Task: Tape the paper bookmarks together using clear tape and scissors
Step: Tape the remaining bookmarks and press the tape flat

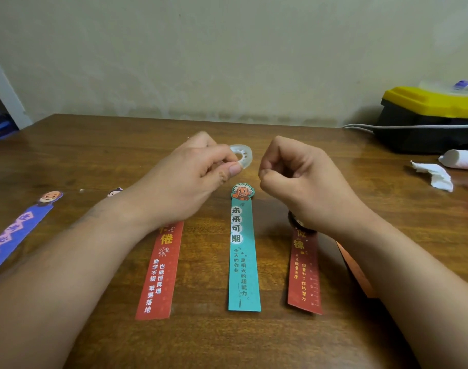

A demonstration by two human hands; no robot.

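Note:
My left hand (198, 171) pinches a small roll of clear tape (243, 155) above the table. My right hand (294, 174) hovers just right of the roll with its fingers curled tight; whether it pinches a tape end cannot be made out. Below them lie paper bookmarks side by side: a red one (158, 275), a teal one (244, 259) with a cartoon head on top, and a dark red one (304, 278). A purple bookmark (17, 233) lies far left. An orange one (356, 272) is mostly hidden under my right forearm. No scissors are in view.
The wooden table (121, 145) ends at a wall. At the back right stands a black and yellow toolbox (430, 118) with a grey cable in front. A paper roll (459, 159) and crumpled tissue (435, 175) lie at the right edge.

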